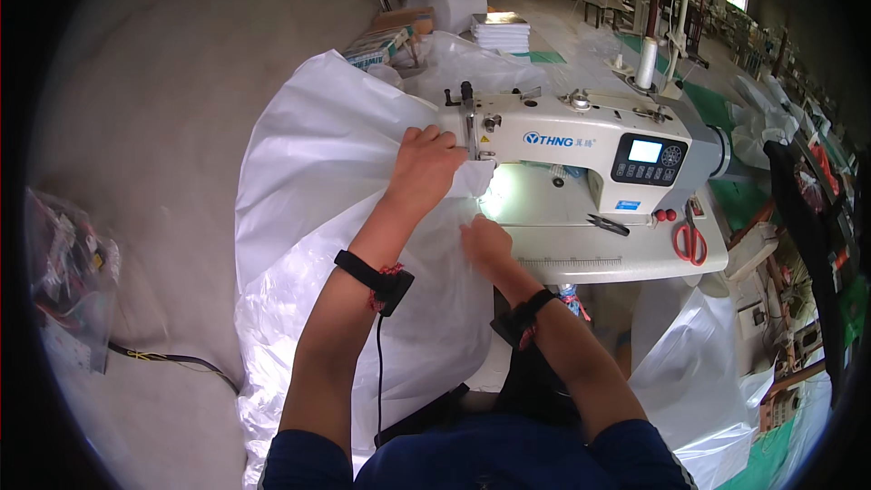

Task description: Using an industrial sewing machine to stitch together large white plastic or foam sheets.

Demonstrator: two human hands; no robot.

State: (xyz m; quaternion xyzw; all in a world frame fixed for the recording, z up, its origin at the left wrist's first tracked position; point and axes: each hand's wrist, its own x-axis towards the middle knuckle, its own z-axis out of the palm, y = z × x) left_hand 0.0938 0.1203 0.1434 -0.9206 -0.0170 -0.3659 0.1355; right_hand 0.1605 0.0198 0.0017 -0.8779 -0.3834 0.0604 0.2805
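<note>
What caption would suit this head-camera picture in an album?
Both hands, left hand and right hand, press white plastic sheeting toward the needle of an industrial sewing machine.
</note>
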